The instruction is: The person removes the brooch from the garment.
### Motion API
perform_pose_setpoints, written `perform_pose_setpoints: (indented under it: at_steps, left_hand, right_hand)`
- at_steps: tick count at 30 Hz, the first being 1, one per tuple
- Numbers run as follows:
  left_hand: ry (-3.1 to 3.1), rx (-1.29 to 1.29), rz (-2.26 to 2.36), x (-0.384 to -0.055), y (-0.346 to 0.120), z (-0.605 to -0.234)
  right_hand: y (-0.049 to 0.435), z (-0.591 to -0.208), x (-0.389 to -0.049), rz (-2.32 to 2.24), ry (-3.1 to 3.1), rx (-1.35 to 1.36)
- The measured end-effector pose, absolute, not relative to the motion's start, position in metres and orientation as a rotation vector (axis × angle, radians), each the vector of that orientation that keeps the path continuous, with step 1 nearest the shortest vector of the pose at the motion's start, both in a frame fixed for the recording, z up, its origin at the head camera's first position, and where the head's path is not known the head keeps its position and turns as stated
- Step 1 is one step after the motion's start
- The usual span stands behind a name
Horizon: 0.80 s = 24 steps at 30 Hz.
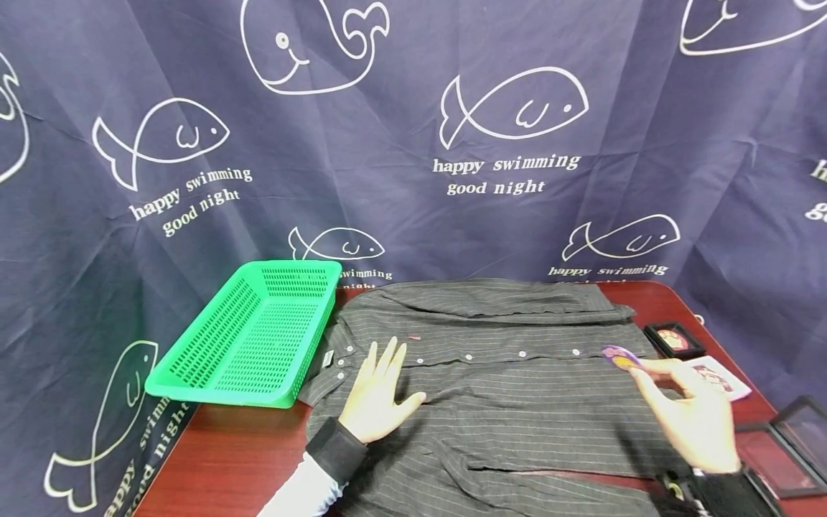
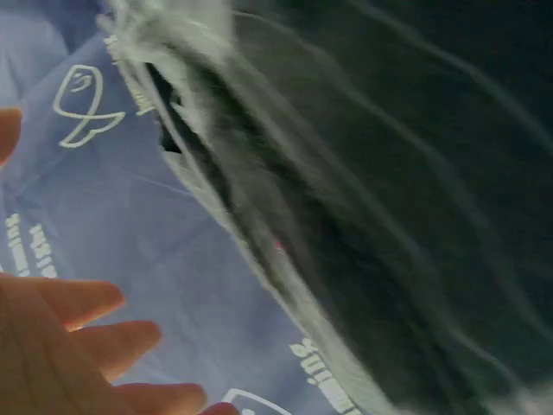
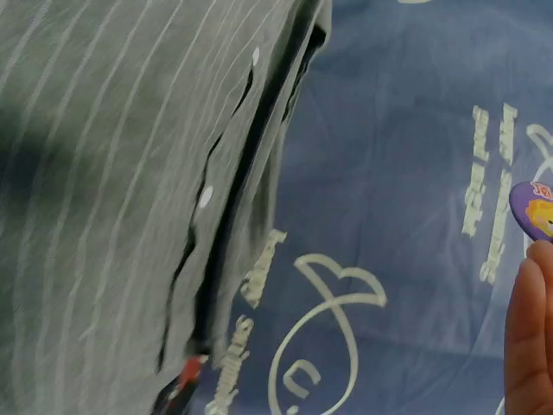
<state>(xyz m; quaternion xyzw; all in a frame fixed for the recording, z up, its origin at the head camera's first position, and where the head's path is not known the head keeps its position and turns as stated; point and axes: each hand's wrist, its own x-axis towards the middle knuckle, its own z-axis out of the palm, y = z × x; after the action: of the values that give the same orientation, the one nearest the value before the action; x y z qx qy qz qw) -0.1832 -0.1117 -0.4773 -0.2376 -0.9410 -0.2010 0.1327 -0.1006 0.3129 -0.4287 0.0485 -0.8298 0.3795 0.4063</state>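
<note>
A dark grey pinstriped shirt with white buttons lies spread across the table, its collar toward the left. My left hand is over the collar end of the shirt, fingers straight and spread, holding nothing. In the left wrist view its fingers show at the lower left beside blurred striped cloth. Over the hem end, my right hand pinches a small round purple badge between thumb and fingertips. The right wrist view shows the purple badge with a yellow cartoon figure, cut off by the frame's edge.
A green perforated basket stands at the left. Toward the right edge sit a black box with a paw picture, a white printed square and an opened black-framed clear case. Behind the red-brown table hangs a blue fish-print curtain.
</note>
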Motion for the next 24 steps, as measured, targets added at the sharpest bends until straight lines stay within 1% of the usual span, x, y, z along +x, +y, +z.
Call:
perform_pose_setpoints:
  at_steps: [3, 7, 10, 11, 12, 16, 18, 21, 23, 24]
  left_hand:
    - [-2.823, -0.657, -0.562, -0.184, -0.121, -0.482]
    - [-2.978, -0.620, -0.561, -0.183, -0.129, -0.483]
    - [-3.067, -0.612, -0.550, -0.181, -0.133, -0.481]
    - [-3.094, -0.617, -0.543, -0.180, -0.134, -0.480]
    - [-3.122, -0.624, -0.552, -0.179, -0.134, -0.478]
    - [-3.236, -0.679, -0.548, -0.176, -0.135, -0.472]
    - [-3.278, -0.701, -0.538, -0.175, -0.135, -0.470]
    - [-3.288, -0.722, -0.508, -0.174, -0.134, -0.471]
    - [-3.280, -0.730, -0.493, -0.174, -0.133, -0.471]
    - [-3.277, -0.733, -0.484, -0.175, -0.132, -0.471]
  right_hand:
    - [0.325, -0.428, -0.094, 1.017, -2.129, -0.071]
    - [0.344, -0.429, -0.085, 1.078, -2.177, -0.412]
    - [0.359, -0.432, -0.076, 1.101, -2.181, -0.555]
    - [0.364, -0.434, -0.073, 1.126, -2.171, -0.561]
    - [0.369, -0.435, -0.071, 1.168, -2.161, -0.558]
    - [0.390, -0.448, -0.066, 1.453, -1.953, -0.397]
    - [0.417, -0.475, -0.071, 1.595, -1.805, -0.270]
    - [0.439, -0.494, -0.071, 1.707, -1.645, -0.118]
    - [0.448, -0.501, -0.068, 1.771, -1.592, -0.012]
    - [0.444, -0.495, -0.064, 1.805, -1.581, 0.052]
